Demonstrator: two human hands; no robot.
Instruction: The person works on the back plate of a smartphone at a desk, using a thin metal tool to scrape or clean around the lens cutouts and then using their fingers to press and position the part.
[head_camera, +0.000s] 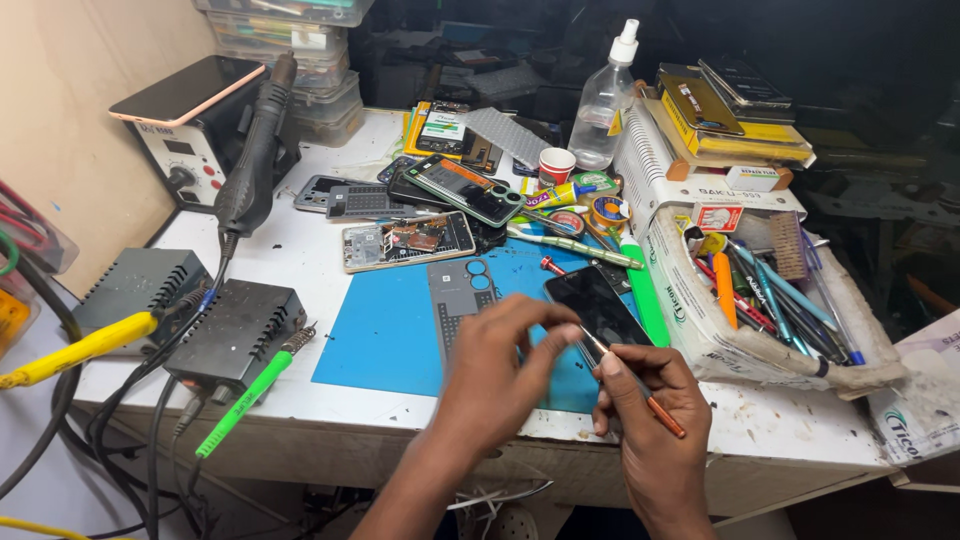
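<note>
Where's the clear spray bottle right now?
The clear spray bottle stands at the back of the bench, right of centre, beside a small red-and-white paper cup and left of the stacked phones.

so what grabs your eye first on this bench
Front and centre, the left hand and right hand meet over a dark phone on the blue mat, the right holding an orange-handled tool. Left of them stands a black hot-air handle; right, a tray of pens and tools.

Two hands (500, 375), one screwdriver (640, 385), one dark phone (600, 305), one blue mat (390, 335), one spray bottle (603, 100), one paper cup (556, 163) (red-rimmed), two black boxes (235, 330), one tray (700, 330) of pens.
</note>
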